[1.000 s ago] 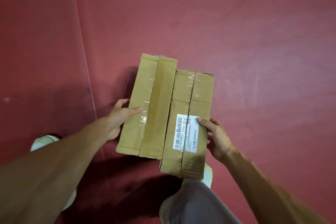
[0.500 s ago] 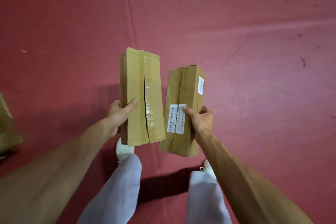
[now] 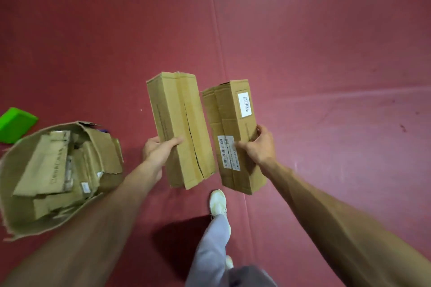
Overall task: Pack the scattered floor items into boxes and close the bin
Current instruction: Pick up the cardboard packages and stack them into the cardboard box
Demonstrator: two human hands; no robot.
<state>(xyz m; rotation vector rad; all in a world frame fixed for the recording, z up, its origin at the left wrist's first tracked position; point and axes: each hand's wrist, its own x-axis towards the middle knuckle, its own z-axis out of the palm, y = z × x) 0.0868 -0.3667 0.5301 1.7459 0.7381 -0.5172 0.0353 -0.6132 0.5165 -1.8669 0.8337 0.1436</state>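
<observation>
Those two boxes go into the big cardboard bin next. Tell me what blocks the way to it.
Nothing visible stands between them: bare red floor separates the left-hand box and the labelled box from the cardboard bin. The bin, though, is already crowded with flattened cardboard.

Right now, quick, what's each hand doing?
Left hand: closed on the long plain brown cardboard box.
Right hand: closed on the long brown cardboard box with white labels.

Single head-worn wide-angle view, facing steeply down, close over the forearms, red floor (image 3: 326, 53) filling the frame
</observation>
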